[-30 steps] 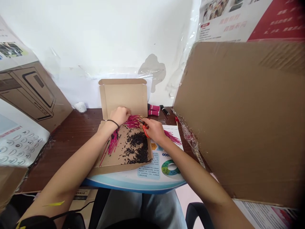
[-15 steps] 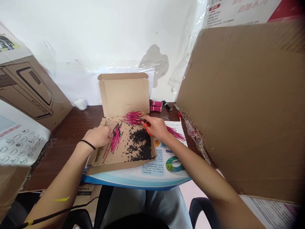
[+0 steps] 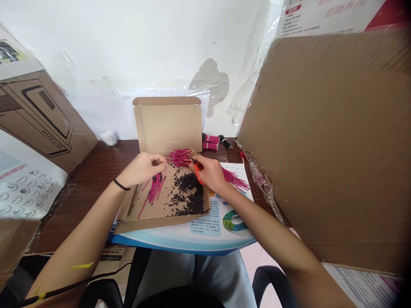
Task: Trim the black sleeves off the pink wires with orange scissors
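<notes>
My left hand [image 3: 146,168] hovers over the left of a shallow open cardboard box [image 3: 170,124], thumb and fingers pinched near the end of a pile of magenta wires [image 3: 181,157]. Whatever lies between those fingertips is too small to make out. Closed around orange-handled cutters [image 3: 198,174], my right hand [image 3: 210,172] is beside the same pile; the tool's tip is small and partly hidden. Below my left hand lies a looser bunch of magenta wires [image 3: 156,188] with black pieces among it. Many short black offcuts [image 3: 192,194] cover the box's right half.
Banded magenta bundles [image 3: 210,142] and a black bundle [image 3: 224,141] lie behind the box. More magenta wires [image 3: 236,179] rest on the printed sheet [image 3: 205,231] at right. Large cardboard walls [image 3: 321,141] flank the dark tabletop [image 3: 77,196]. A white roll [image 3: 108,137] stands back left.
My left hand has moved up and right, from beside the looser bunch toward the larger wire pile. My right hand stays nearly in place with the cutters.
</notes>
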The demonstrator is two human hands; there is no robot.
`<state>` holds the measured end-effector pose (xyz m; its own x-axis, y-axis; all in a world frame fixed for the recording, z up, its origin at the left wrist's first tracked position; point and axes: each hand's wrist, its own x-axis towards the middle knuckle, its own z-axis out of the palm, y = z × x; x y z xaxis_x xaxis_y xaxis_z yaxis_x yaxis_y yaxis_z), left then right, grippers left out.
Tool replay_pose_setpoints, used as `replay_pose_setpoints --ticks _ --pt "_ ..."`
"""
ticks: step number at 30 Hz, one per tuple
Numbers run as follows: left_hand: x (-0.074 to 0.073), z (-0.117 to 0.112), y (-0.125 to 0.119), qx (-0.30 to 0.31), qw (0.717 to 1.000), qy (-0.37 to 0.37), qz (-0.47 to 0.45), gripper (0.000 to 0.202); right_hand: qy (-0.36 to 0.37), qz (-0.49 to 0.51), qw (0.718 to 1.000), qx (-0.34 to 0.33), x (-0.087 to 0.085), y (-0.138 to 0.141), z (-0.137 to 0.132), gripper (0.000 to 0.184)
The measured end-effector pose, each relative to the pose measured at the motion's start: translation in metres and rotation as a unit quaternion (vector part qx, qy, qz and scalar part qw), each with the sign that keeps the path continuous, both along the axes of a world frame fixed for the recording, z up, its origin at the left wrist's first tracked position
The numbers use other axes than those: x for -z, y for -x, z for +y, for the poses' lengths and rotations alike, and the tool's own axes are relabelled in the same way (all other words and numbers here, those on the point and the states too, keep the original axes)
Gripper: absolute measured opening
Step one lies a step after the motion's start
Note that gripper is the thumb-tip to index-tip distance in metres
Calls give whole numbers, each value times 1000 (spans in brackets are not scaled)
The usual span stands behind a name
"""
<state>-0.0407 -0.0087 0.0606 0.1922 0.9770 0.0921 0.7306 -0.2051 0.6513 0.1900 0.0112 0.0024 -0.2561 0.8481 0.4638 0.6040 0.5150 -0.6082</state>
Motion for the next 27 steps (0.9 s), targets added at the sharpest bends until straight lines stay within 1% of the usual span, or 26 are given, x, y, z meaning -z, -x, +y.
replay_pose_setpoints --ticks 1,2,4,6,8,10,13,17,21,23,27 --pt "3 -1 -10 1 997 -14 -71 19 34 53 998 -13 -3 4 -6 21" --pt "7 -3 -20 -1 989 -24 -144 20 74 114 990 -38 -6 7 -11 21" --pt "20 -6 -37 4 963 -17 -267 25 145 221 957 -115 -10 15 -22 25" --pt "35 -9 -44 -5 937 -8 -350 31 198 280 926 -159 -13 21 -30 31" --pt "47 -11 -45 -1 918 18 -395 36 222 305 911 -167 -13 24 -33 36" --pt "55 -12 -42 2 904 32 -426 38 227 310 908 -165 -11 24 -33 38" --pt "60 -13 -41 2 887 40 -459 39 227 307 908 -173 -7 23 -30 41" --pt "63 -14 -43 -3 878 59 -475 39 241 304 902 -188 -3 24 -27 42" --pt "61 -17 -44 5 868 74 -492 38 252 321 891 -199 -3 26 -27 42" --pt "59 -19 -46 13 860 78 -505 37 242 317 895 -199 -2 26 -27 42" --pt "54 -22 -49 22 850 77 -520 33 207 283 920 -173 -1 25 -27 39"
